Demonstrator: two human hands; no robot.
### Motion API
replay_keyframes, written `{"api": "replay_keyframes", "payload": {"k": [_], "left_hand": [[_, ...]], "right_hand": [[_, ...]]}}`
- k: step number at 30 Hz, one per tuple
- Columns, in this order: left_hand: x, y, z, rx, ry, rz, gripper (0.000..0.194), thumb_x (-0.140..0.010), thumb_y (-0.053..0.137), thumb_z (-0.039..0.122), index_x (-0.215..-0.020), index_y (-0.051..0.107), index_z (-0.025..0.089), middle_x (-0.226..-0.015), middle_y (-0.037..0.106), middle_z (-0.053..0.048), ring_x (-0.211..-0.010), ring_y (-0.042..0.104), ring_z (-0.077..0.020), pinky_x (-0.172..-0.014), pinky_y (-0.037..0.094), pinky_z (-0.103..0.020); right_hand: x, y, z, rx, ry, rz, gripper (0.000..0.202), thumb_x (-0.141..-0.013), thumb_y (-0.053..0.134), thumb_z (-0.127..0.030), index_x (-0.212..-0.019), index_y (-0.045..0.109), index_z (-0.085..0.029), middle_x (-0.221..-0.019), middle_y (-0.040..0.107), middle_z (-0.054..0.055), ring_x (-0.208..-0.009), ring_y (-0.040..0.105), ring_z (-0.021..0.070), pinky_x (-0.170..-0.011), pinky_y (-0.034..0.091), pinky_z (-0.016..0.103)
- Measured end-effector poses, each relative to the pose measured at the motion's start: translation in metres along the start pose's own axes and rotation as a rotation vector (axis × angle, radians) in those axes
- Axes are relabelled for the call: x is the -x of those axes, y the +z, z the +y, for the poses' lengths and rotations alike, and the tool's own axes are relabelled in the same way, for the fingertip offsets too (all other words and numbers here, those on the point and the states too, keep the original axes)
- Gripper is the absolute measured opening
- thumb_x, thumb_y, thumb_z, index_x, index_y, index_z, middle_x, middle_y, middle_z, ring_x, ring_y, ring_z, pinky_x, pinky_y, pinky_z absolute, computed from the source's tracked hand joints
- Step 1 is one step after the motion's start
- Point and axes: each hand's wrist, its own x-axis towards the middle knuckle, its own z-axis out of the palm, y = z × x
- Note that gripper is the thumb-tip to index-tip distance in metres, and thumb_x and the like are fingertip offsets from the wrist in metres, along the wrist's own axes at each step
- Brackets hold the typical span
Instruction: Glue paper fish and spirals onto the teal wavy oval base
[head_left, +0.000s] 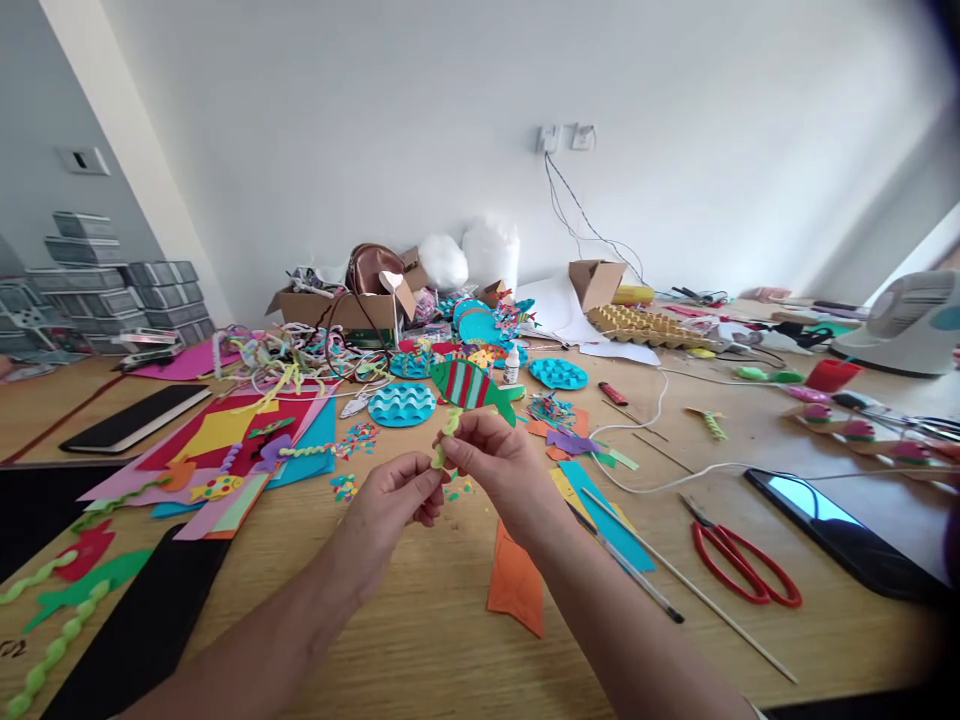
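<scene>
Both hands are raised over the middle of the wooden table (pixel 420 640). My right hand (pixel 499 465) pinches the upper part of a light green wavy paper strip (pixel 448 428), and my left hand (pixel 394 498) pinches its lower end. A green paper fish with red stripes (pixel 469 385) shows just above my right fingers; whether it is joined to the strip or lies on the table I cannot tell. An orange paper piece (pixel 516 585) lies under my right forearm.
Red-handled scissors (pixel 739 565), a thin wooden stick (pixel 690 590) and a phone (pixel 840 530) lie to the right. Coloured paper sheets (pixel 225 440) and a black notebook (pixel 135 418) sit left. Blue wave discs (pixel 401 404), a glue bottle (pixel 511 365) and cardboard boxes (pixel 337 305) crowd the back.
</scene>
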Motion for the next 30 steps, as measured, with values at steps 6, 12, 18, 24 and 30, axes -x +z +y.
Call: {"api": "replay_keyframes", "payload": {"k": [6, 12, 18, 24, 30], "left_hand": [[0.002, 0.001, -0.011, -0.002, -0.029, 0.056, 0.026, -0.067, 0.065, 0.04, -0.065, 0.057, 0.015, -0.054, 0.049, 0.003, -0.05, 0.043, -0.0089, -0.049, 0.033, -0.022], [0.001, 0.005, -0.022, 0.047, -0.063, 0.07, 0.027, -0.063, 0.067, 0.039, -0.06, 0.054, 0.016, -0.052, 0.048, 0.004, -0.049, 0.041, -0.0086, -0.047, 0.032, -0.021], [-0.005, 0.002, -0.029, 0.028, -0.067, 0.078, 0.029, -0.062, 0.067, 0.041, -0.06, 0.054, 0.015, -0.049, 0.048, 0.004, -0.046, 0.04, -0.0076, -0.045, 0.031, -0.02], [-0.006, 0.0, -0.037, 0.095, -0.129, 0.083, 0.033, -0.06, 0.07, 0.043, -0.058, 0.053, 0.015, -0.047, 0.047, 0.005, -0.043, 0.039, -0.0066, -0.043, 0.029, -0.019], [-0.003, 0.008, -0.044, 0.347, -0.241, 0.157, 0.028, -0.057, 0.072, 0.032, -0.059, 0.048, 0.017, -0.047, 0.041, 0.007, -0.041, 0.039, -0.0054, -0.04, 0.028, -0.017]], "right_hand": [[0.008, -0.004, 0.009, 0.05, 0.054, -0.051, 0.016, -0.065, 0.064, -0.027, -0.065, 0.051, -0.018, -0.059, 0.047, -0.005, -0.057, 0.046, 0.0088, -0.055, 0.036, 0.023], [0.011, -0.005, 0.018, 0.318, 0.03, -0.044, 0.003, -0.069, 0.055, -0.018, -0.066, 0.056, -0.018, -0.06, 0.053, -0.003, -0.058, 0.05, 0.0106, -0.054, 0.037, 0.023], [0.014, -0.002, 0.026, 0.455, -0.044, -0.046, 0.005, -0.073, 0.054, -0.016, -0.075, 0.058, -0.018, -0.067, 0.059, -0.001, -0.06, 0.054, 0.0112, -0.056, 0.04, 0.022], [0.012, -0.003, 0.036, 0.729, -0.101, -0.065, 0.013, -0.074, 0.05, -0.012, -0.064, 0.055, -0.019, -0.063, 0.059, 0.0, -0.058, 0.053, 0.0115, -0.054, 0.037, 0.02], [0.015, 0.0, 0.04, 0.958, -0.174, -0.084, 0.017, -0.074, 0.046, -0.008, -0.064, 0.057, -0.018, -0.065, 0.06, 0.001, -0.058, 0.051, 0.0105, -0.052, 0.031, 0.019]]}}
